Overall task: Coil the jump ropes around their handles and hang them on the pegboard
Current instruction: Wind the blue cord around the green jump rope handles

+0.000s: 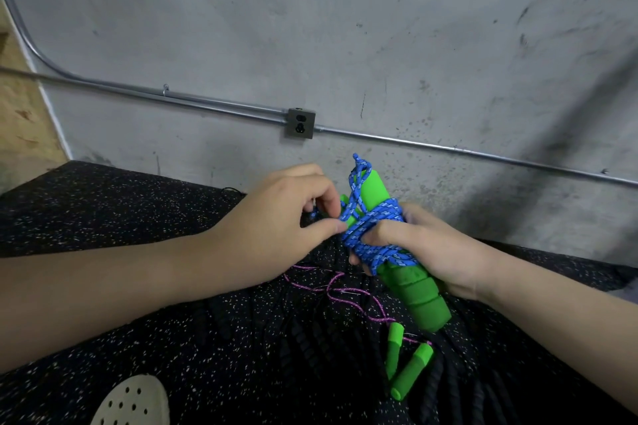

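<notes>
Gripping two green handles [407, 272], one blue rope [376, 228]; two hands.

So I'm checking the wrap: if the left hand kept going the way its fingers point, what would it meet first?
Probably the blue rope coiled on the green handles; the left hand already pinches a strand beside them. Depth is uncertain.

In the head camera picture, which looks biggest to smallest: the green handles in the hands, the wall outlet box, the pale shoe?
1. Green handles, though nearness to the camera enlarges them.
2. Pale shoe, partly cut off.
3. Outlet box, farther away.
</notes>
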Tool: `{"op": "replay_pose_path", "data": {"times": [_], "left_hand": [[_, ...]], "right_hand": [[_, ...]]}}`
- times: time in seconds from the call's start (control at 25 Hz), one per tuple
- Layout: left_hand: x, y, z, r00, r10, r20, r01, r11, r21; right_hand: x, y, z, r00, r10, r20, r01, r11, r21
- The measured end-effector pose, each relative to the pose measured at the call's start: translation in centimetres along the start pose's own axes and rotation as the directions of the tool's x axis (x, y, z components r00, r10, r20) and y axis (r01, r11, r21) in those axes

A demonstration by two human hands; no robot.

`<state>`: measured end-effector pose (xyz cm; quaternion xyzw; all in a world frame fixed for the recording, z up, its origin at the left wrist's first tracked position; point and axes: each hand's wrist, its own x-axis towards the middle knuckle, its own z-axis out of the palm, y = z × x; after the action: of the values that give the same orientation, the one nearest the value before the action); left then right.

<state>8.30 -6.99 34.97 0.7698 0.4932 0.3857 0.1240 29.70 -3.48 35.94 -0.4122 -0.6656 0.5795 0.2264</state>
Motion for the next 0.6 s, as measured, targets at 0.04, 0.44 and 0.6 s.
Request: {"op": "replay_pose_path", "data": {"times": [0.04,0.44,0.6], "left_hand": [[0.0,0.0,0.1,1.0,0.019,-0.007,-0.019,1.0,-0.005],[1.0,0.1,-0.2,0.997,0.063,-0.035,-0.063,0.998,-0.013],[1.3,0.1,-1.7,0.974,0.153,0.168,-0.142,0.987,-0.078]], "right_hand": [[0.0,0.0,0.1,1.0,0.003,-0.001,-0.003,1.0,0.004],[-0.2,0.3,1.1,0.996,0.003,0.084,0.018,0.97,-0.243],[-0.6,0.1,0.2,0.992,0.029,0.122,-0.005,0.982,-0.189]]}}
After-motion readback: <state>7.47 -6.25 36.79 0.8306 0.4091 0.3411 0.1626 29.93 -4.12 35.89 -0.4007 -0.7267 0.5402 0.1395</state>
